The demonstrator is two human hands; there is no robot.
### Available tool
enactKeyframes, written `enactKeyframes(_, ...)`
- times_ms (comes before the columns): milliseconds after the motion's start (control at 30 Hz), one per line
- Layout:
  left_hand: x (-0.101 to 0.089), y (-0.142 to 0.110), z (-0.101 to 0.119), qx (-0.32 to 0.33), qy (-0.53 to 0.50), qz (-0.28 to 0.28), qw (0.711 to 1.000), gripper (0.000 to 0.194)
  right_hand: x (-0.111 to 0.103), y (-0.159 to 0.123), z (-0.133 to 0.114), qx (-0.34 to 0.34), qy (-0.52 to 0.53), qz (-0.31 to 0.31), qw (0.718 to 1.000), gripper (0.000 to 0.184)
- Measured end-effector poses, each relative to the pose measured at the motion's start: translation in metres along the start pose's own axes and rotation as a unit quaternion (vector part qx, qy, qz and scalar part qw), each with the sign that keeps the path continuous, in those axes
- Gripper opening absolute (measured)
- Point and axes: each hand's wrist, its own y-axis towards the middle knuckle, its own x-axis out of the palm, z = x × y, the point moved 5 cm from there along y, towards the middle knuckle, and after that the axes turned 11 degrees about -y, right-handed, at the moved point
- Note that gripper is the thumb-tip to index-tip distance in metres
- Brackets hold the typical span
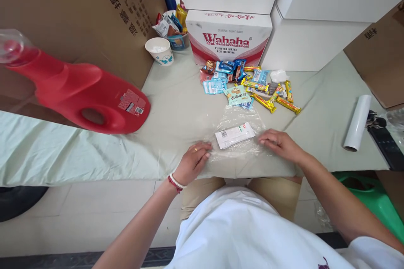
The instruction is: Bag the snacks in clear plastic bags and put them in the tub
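Note:
A white packet (pixel 235 135) with a barcode and small green and red print lies flat on a crumpled sheet of clear plastic film (pixel 252 148). My left hand (pixel 195 160), with a ring and bracelets, is closed on the film's left edge. At the right edge, the fingers of my right hand (pixel 280 143) pinch the film between thumb and forefingers. Just behind the film is a heap of small snack packs, among them a pale green packet (pixel 237 95), blue packets (pixel 232 67) and yellow wrapped bars (pixel 264 103).
A red detergent bottle (pixel 94 96) stands at the left beside a large cardboard box (pixel 78 17). Toward the back are a paper cup (pixel 160 52), a tub of snacks (pixel 178 42), a Wahaha carton (pixel 229 35) and white boxes (pixel 312 42). A white roll (pixel 357 122) lies right.

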Motion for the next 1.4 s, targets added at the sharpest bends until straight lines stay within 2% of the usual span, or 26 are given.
enactKeyframes(133, -0.011, 0.028, -0.007, -0.057, 0.032, 0.067, 0.996, 0.038, -0.027, 0.048, 0.005, 0.068, -0.009, 0.034, 0.997, 0.037)
enactKeyframes(200, -0.013, 0.038, -0.011, -0.085, 0.057, 0.100, 0.990, 0.040, -0.032, 0.062, -0.004, 0.046, -0.027, 0.043, 0.998, 0.038)
enactKeyframes(333, -0.011, 0.042, -0.016, -0.101, 0.028, 0.155, 0.982, 0.040, -0.019, 0.061, -0.022, -0.033, -0.090, -0.011, 0.995, 0.046)
enactKeyframes(367, -0.011, 0.041, -0.017, -0.102, 0.020, 0.171, 0.980, 0.040, -0.014, 0.059, -0.021, -0.027, -0.110, -0.028, 0.993, 0.045)
enactKeyframes(433, -0.012, 0.038, -0.019, -0.103, 0.019, 0.204, 0.973, 0.040, -0.009, 0.055, -0.015, 0.000, -0.134, -0.045, 0.990, 0.029)
enactKeyframes(500, -0.013, 0.036, -0.021, -0.102, 0.027, 0.222, 0.969, 0.040, -0.010, 0.056, -0.010, 0.022, -0.136, -0.026, 0.990, 0.021)
enactKeyframes(600, -0.015, 0.037, -0.023, -0.111, 0.050, 0.236, 0.964, 0.040, -0.020, 0.064, -0.014, 0.048, -0.155, 0.051, 0.985, 0.023)
enactKeyframes(667, -0.017, 0.038, -0.025, -0.126, 0.074, 0.256, 0.955, 0.040, -0.022, 0.070, -0.022, 0.054, -0.170, 0.073, 0.981, 0.025)
enactKeyframes(867, -0.015, 0.039, -0.027, -0.141, 0.090, 0.297, 0.940, 0.039, 0.007, 0.092, -0.035, 0.044, -0.233, -0.025, 0.971, 0.032)
enactKeyframes(933, -0.014, 0.039, -0.028, -0.158, 0.102, 0.298, 0.936, 0.038, 0.011, 0.100, -0.039, 0.053, -0.266, -0.025, 0.962, 0.026)
enactKeyframes(1000, -0.014, 0.041, -0.032, -0.182, 0.108, 0.293, 0.932, 0.036, 0.014, 0.103, -0.052, 0.046, -0.300, 0.002, 0.953, 0.027)
enactKeyframes(1100, -0.020, 0.040, -0.040, -0.210, 0.095, 0.305, 0.924, 0.028, 0.030, 0.100, -0.077, -0.040, -0.292, -0.005, 0.956, 0.030)
enactKeyframes(1167, -0.030, 0.034, -0.038, -0.212, 0.095, 0.353, 0.906, 0.016, 0.046, 0.095, -0.088, -0.095, -0.265, -0.033, 0.959, 0.027)
enactKeyframes(1233, -0.041, 0.022, -0.025, -0.188, 0.127, 0.433, 0.872, 0.017, 0.058, 0.092, -0.088, -0.103, -0.251, -0.042, 0.962, 0.024)
enactKeyframes(1300, -0.043, 0.011, 0.001, -0.112, 0.175, 0.486, 0.849, 0.018, 0.066, 0.094, -0.083, -0.090, -0.239, -0.036, 0.966, 0.022)
enactKeyframes(1333, -0.038, 0.009, 0.016, -0.051, 0.189, 0.473, 0.859, 0.015, 0.069, 0.095, -0.080, -0.086, -0.230, -0.032, 0.969, 0.021)
enactKeyframes(1367, -0.029, 0.012, 0.031, 0.016, 0.193, 0.430, 0.882, 0.014, 0.070, 0.096, -0.078, -0.083, -0.219, -0.026, 0.972, 0.021)
enactKeyframes(1400, -0.015, 0.017, 0.044, 0.076, 0.186, 0.360, 0.911, 0.018, 0.070, 0.096, -0.075, -0.079, -0.207, -0.019, 0.975, 0.022)
